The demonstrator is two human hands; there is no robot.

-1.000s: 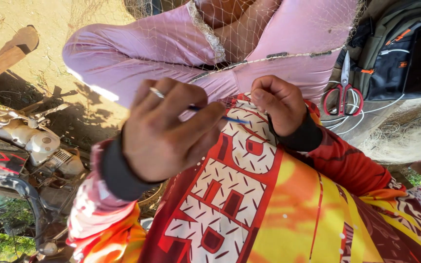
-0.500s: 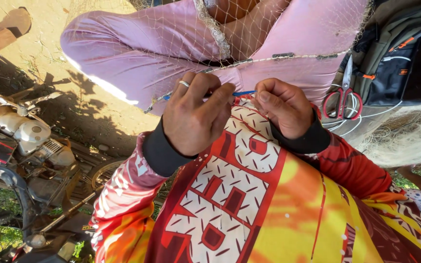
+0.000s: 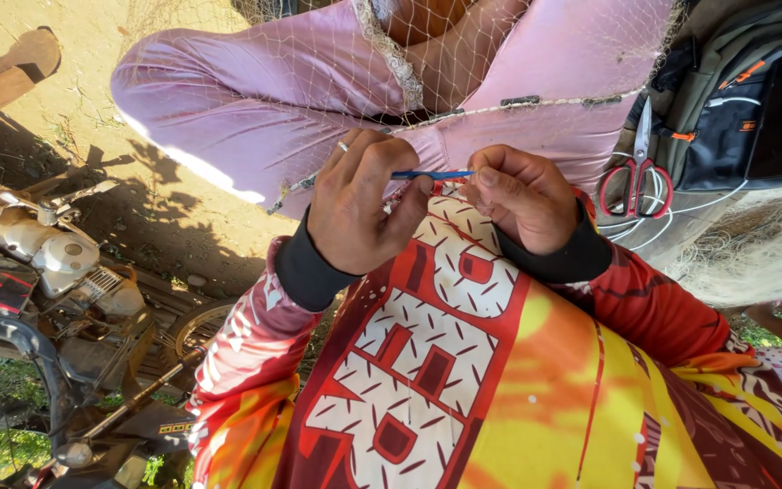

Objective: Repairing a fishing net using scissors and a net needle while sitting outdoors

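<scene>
- While the fishing net point(image 3: 518, 63) hangs stretched across the top of the view, its weighted edge cord point(image 3: 500, 107) runs nearly level just above both hands, and that cord serves as the landmark for everything else.
- Just below the cord, the blue netting needle point(image 3: 432, 175) lies with its long axis almost parallel to it, bridging the gap between the two hands.
- Left hand point(image 3: 359, 204) sits below the cord's left part, fingers curled shut around the needle's left end, a ring on one finger.
- Right hand point(image 3: 525, 199) sits below the cord's middle, thumb and forefinger pinched together at the needle's right tip; whether they grip the needle itself or a mesh strand there, I cannot tell.
- Both hands are about equally close to the needle, one at each end.
- Red-handled scissors point(image 3: 637, 177) hang to the right of the cord's end, beside a dark backpack point(image 3: 753, 100), well apart from the hands.
- Behind the net, another person in pink clothing point(image 3: 255, 100) sits above the cord.
</scene>
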